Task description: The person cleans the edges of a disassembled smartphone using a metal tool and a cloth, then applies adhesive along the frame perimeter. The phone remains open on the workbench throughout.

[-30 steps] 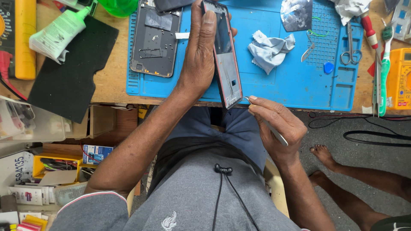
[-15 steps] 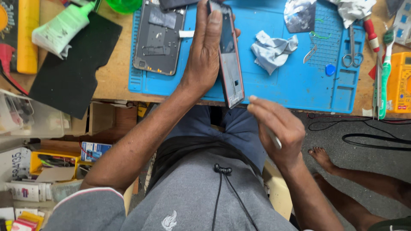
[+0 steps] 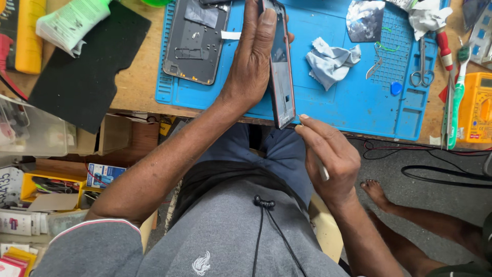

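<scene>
Head view: left hand grips the phone frame on edge, over the near edge of the blue mat. Right hand is closed around a thin pale tool, fingertips just at the frame's near corner. I'd reckon the trick is bracing the frame firm and working that corner gently, no forcing.

A phone repair workshop: a blue work mat covers the desk, with scissors, screwdrivers and a yellow multimeter right of the hands.
</scene>
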